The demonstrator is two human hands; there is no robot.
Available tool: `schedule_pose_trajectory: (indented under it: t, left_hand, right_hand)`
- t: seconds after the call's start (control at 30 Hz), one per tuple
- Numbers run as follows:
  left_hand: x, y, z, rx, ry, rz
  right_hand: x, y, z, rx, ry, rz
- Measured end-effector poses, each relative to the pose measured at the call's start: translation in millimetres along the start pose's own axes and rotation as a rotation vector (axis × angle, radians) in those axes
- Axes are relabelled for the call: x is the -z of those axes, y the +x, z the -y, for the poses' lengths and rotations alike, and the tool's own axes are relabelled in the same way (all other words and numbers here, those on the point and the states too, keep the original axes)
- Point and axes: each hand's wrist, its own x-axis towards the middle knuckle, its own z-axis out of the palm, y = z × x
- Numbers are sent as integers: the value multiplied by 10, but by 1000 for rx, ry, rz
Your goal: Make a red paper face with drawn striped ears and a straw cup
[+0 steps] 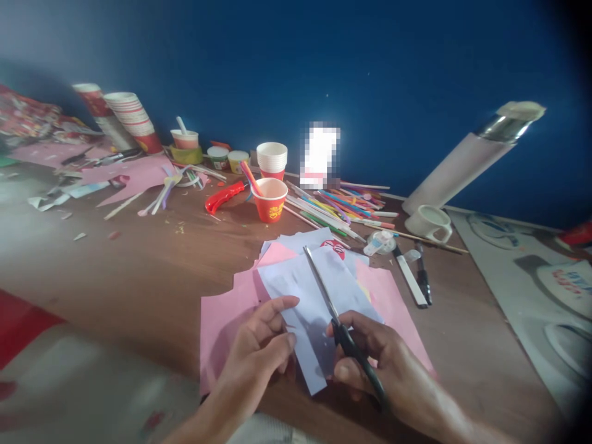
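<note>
The pale paper sits at the middle of the surface's near side, above layered pink paper, a long strip of it slanting toward the person. The scissors lie aslant over it, slim blades almost together, tips near its far edge. From here I see the right hand wrapped around their black handles, fingers curled. The left hand is at the paper's left edge, forefinger stretched out and thumb apart from it; I cannot tell whether it pinches the sheet.

Beyond the papers stands a red cup with colourful sticks in it, a cup stack just behind. To its left lies a red handle; to its right, a heap of coloured sticks. Farther right are a tape roll, a black pen and a white mug, all on the brown surface.
</note>
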Motion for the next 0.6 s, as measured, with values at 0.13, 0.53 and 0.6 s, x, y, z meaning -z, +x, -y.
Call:
schedule_pose_trajectory:
  t: [0.13,0.53,0.6]
  left_hand:
    - [-51,1,17,-1,88,3]
    - [-37,9,83,-17,149,52]
    - [-39,10,80,-16,162,48]
  right_hand:
    - [-86,64,11,-13,71,-68]
    - [-46,107,-74,89,-5,-88]
    - [-56,102,-68,75,-9,-98]
